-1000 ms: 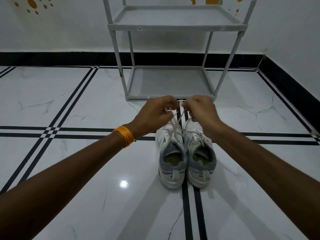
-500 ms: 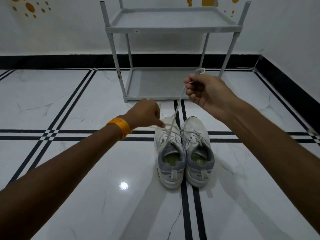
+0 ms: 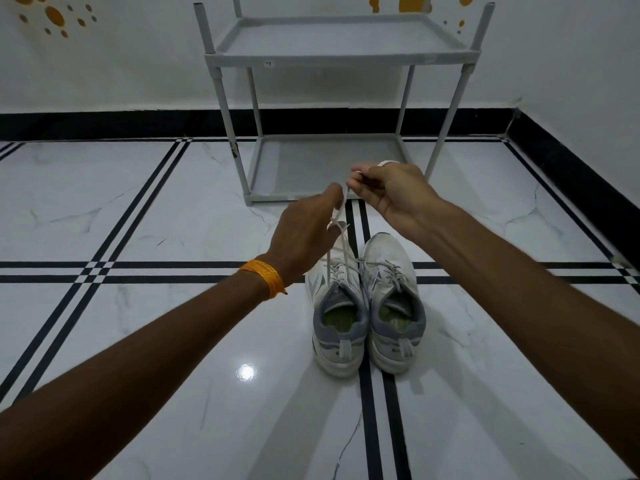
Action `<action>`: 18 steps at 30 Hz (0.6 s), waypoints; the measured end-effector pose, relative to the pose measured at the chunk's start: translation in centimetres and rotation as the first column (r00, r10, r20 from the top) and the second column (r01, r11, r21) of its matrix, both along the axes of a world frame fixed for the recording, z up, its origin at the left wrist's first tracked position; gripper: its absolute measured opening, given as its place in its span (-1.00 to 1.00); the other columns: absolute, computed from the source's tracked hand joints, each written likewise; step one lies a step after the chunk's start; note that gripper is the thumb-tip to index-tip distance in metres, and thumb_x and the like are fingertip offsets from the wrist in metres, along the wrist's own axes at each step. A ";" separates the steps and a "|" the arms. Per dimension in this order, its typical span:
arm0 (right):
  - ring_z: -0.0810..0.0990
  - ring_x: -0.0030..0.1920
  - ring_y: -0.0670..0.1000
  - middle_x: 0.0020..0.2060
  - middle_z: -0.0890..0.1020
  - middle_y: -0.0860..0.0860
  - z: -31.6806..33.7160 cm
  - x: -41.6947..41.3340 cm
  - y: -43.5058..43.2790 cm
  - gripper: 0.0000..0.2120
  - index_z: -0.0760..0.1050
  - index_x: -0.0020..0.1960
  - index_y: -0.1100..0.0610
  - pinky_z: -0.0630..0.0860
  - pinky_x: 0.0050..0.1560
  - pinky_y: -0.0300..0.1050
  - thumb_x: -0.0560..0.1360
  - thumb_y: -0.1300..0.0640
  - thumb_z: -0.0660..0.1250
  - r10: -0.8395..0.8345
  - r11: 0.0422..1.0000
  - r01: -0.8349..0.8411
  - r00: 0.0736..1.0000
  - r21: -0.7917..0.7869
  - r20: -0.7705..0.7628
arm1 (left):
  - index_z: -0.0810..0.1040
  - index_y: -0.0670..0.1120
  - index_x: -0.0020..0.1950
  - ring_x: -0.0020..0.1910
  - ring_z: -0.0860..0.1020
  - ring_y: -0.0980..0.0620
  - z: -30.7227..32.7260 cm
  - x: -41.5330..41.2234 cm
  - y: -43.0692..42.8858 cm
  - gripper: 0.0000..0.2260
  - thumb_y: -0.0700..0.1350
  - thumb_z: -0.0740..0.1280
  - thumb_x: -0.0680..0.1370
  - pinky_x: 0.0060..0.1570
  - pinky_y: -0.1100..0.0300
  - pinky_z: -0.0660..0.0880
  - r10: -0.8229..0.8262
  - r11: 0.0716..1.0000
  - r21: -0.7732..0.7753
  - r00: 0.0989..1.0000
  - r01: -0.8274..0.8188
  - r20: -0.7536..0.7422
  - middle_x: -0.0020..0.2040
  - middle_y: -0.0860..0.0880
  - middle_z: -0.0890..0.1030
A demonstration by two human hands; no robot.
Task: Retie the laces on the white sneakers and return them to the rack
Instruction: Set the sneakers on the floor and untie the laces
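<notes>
Risen from beside the left sneaker (image 3: 337, 306), left hand (image 3: 308, 233) meets right hand (image 3: 391, 194) at centre frame, both pinching its laces (image 3: 341, 233).

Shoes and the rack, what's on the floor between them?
Nothing on the floor: in the head view, only bare white tile with black stripes separates the shoes from the rack. Both hands hold a lace above it.

Both arms reached forward. Left hand (image 3: 304, 233) back up, fingers curled. Right hand (image 3: 391, 195) raised slightly higher, fingertips (image 3: 356, 183) pinched, close together.
</notes>
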State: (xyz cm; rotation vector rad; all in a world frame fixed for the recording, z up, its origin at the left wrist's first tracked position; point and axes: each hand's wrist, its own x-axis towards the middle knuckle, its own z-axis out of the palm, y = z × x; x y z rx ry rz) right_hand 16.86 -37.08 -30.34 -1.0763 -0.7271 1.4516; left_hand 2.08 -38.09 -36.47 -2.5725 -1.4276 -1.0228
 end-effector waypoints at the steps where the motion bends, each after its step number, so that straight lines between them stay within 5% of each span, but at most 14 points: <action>1: 0.61 -0.13 0.06 -0.15 0.58 0.21 -0.5 0.1 0.3 -0.88 0.52 -0.05 0.40 0.67 -0.18 -0.23 0.57 0.40 0.21 -0.015 0.999 0.014 0.999 -0.037 -0.030 | 0.46 -0.18 0.04 -0.35 0.58 -0.09 0.1 -0.2 -0.2 -0.74 -0.12 0.46 0.47 -0.34 0.15 0.52 -0.036 0.997 0.060 0.999 0.037 -0.029 -0.21 -0.15 0.65; 4: 0.64 -0.04 0.10 -0.04 0.60 0.26 -2.6 0.4 0.7 -0.92 0.52 -0.09 0.38 0.67 -0.14 -0.21 0.53 0.41 0.26 0.007 0.989 -0.006 1.000 -0.149 0.006 | 0.55 -0.20 -0.08 -0.39 0.56 -0.08 -0.1 -0.6 -0.3 -0.81 -0.14 0.49 0.45 -0.35 0.23 0.40 -0.120 0.974 0.179 0.986 0.138 -0.112 -0.26 -0.17 0.65; 7: 0.64 0.04 0.13 0.07 0.59 0.29 -3.9 0.4 -0.2 -0.95 0.52 -0.05 0.34 0.65 -0.03 -0.17 0.52 0.38 0.29 0.095 0.971 -0.061 0.986 -0.231 0.136 | 0.57 -0.16 -0.24 -0.36 0.48 0.00 -0.1 -0.4 -0.4 -0.81 -0.08 0.47 0.46 -0.35 0.28 0.31 0.008 0.987 -0.160 0.996 0.006 0.083 -0.31 -0.13 0.61; 8: 0.65 0.04 0.13 0.06 0.60 0.27 -4.1 0.4 -0.5 -0.94 0.53 -0.03 0.33 0.65 0.00 -0.16 0.51 0.38 0.30 0.086 0.974 -0.041 0.977 -0.224 0.197 | 0.59 -0.19 -0.26 -0.36 0.48 0.01 0.1 -0.2 -0.4 -0.80 -0.08 0.47 0.46 -0.37 0.28 0.34 0.081 0.929 -0.371 0.986 -0.021 0.148 -0.30 -0.14 0.62; 11: 0.65 -0.13 0.11 -0.06 0.62 0.21 -3.6 0.4 -2.1 -0.84 0.55 0.06 0.28 0.66 -0.07 -0.12 0.50 0.37 0.30 -0.019 0.997 0.047 0.914 -0.060 0.405 | 0.60 -0.18 -0.31 -0.46 0.37 0.08 1.9 0.1 0.0 -0.81 -0.12 0.43 0.46 -0.51 0.31 0.32 0.290 0.536 -0.835 0.902 0.123 0.319 -0.42 -0.09 0.52; 14: 0.67 -0.22 0.07 -0.19 0.64 0.13 -3.1 -0.2 -3.7 -0.88 0.54 -0.02 0.25 0.67 -0.21 -0.10 0.51 0.20 0.33 -0.039 0.997 -0.006 0.810 0.074 0.585 | 0.50 -0.11 -0.33 -0.55 0.22 0.14 2.7 0.1 0.7 -0.78 -0.11 0.35 0.51 -0.61 0.34 0.20 0.436 0.297 -0.904 0.798 0.309 0.416 -0.48 0.02 0.33; 18: 0.68 -0.19 0.06 -0.17 0.66 0.14 -2.7 -0.2 -4.3 -0.73 0.50 0.04 0.28 0.66 -0.26 -0.11 0.45 0.15 0.46 0.171 0.985 -0.158 0.834 -0.070 0.525 | 0.41 -0.08 -0.34 -0.55 0.22 0.14 2.2 0.4 1.0 -0.74 -0.11 0.25 0.55 -0.62 0.34 0.17 0.538 0.274 -0.867 0.681 0.417 0.498 -0.46 0.02 0.33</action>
